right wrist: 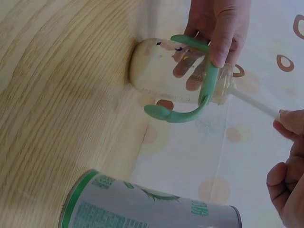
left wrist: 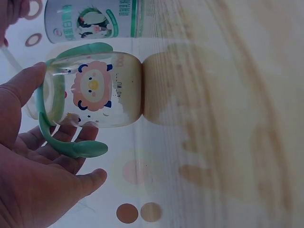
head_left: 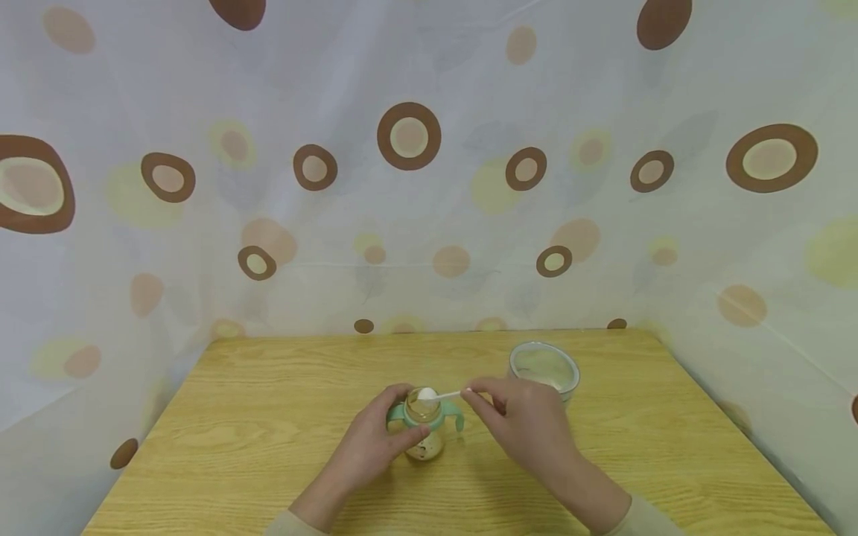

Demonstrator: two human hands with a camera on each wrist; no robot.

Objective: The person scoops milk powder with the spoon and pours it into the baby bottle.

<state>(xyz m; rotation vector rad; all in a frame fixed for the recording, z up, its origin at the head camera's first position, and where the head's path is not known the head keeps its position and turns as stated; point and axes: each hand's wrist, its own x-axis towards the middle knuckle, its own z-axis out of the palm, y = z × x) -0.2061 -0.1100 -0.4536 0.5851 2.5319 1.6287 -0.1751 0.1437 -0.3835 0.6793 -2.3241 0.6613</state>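
Note:
A clear baby bottle [head_left: 425,447] with a mint-green two-handled collar [right wrist: 209,85] stands upright on the table, its mouth uncovered. Pale contents fill its lower part, and a pink lion print [left wrist: 92,85] decorates its side. My left hand [head_left: 370,438] holds the bottle near the collar, thumb in front and fingers behind. Between thumb and fingertips, my right hand [head_left: 529,417] pinches the thin handle of a white scoop [head_left: 447,395]. The scoop's bowl, heaped with white powder [head_left: 427,393], is right at the bottle's mouth.
An uncovered milk powder can [right wrist: 156,204] with green and white print stands right of the bottle, behind my right hand. The wood-grain table [head_left: 281,387] ends at a spotted curtain [head_left: 449,216] that hangs at the back and both sides.

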